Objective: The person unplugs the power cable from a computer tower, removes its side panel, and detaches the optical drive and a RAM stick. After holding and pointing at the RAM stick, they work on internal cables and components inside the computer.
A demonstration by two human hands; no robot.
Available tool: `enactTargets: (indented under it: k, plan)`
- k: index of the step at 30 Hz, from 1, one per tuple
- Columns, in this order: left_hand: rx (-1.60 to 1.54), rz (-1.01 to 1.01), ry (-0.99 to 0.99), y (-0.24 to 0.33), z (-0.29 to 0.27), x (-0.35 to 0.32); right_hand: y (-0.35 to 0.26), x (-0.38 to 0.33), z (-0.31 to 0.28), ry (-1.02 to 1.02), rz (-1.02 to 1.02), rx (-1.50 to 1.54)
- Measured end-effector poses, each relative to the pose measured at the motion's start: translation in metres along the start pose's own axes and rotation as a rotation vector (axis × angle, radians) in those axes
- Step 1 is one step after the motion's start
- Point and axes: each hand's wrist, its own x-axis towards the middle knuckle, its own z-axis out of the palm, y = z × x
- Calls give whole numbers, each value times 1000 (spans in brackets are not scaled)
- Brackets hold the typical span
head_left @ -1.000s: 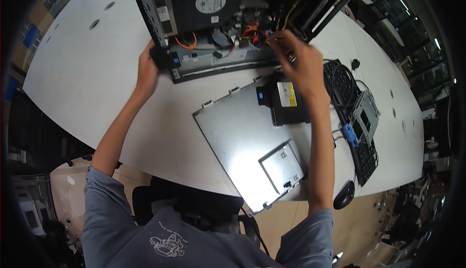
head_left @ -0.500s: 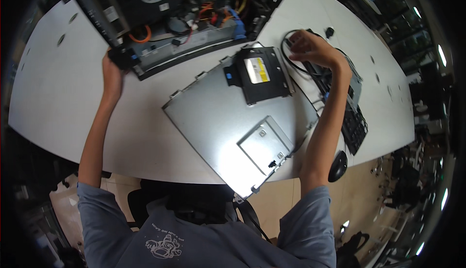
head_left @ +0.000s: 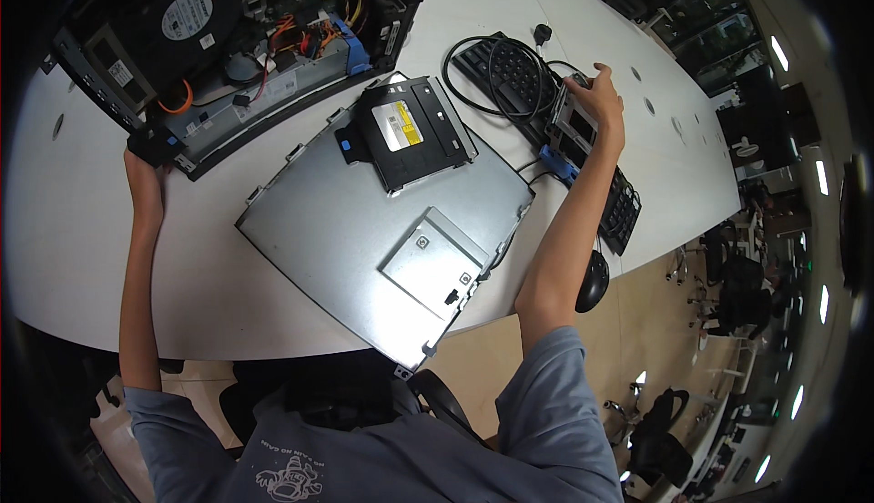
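An opened desktop computer case point(head_left: 264, 130) lies at the far left with its inner parts showing. My left hand point(head_left: 142, 175) grips the case's near left corner, its fingertips hidden behind the black frame. On the right, my right hand point(head_left: 598, 101) is at the upper end of a metal drive bracket point(head_left: 575, 128) with a blue latch, fingers spread and thumb by its edge. The bracket rests on a black keyboard point(head_left: 510, 75). Between my arms lies a silver metal side panel point(head_left: 319, 221), a black optical drive point(head_left: 423, 152) on top of it.
A coiled black cable point(head_left: 448, 80) loops over the keyboard, and its plug point(head_left: 543, 35) lies beyond. A black mouse point(head_left: 593, 283) sits at the table's right front edge. One panel corner juts over the front edge of the white table point(head_left: 209, 303).
My right hand has gone from above the keyboard's cable to the metal bracket, its fingers spreading. The view has shifted, so the table things appear further left. My left hand stays at the case corner.
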Motion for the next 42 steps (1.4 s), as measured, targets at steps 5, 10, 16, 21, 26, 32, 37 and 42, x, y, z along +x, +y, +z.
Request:
enactTargets:
  k: [5, 10, 16, 21, 26, 32, 37, 42]
  plan:
    - [17, 3, 98, -6, 4, -2, 26, 22, 26, 264, 37, 47]
    - [0, -23, 127, 18, 14, -12, -2, -11, 11, 347, 36, 69]
    - [-16, -4, 113, 19, 19, -10, -13, -34, -38, 319, -113, 314]
    - [-70, -8, 121, 21, 16, -10, -51, -46, -61, 397, -634, 490]
    - [-69, 69, 70, 16, 7, -5, -83, -63, -90, 510, -832, 582]
    - [-145, 4, 45, 38, 29, -14, -109, -93, -123, 782, -945, 632]
    - [-55, 39, 24, 39, 19, -15, -160, -108, -114, 847, -921, 999]
    - [-41, 49, -4, 46, 22, -15, -212, -138, -93, 725, -920, 1203]
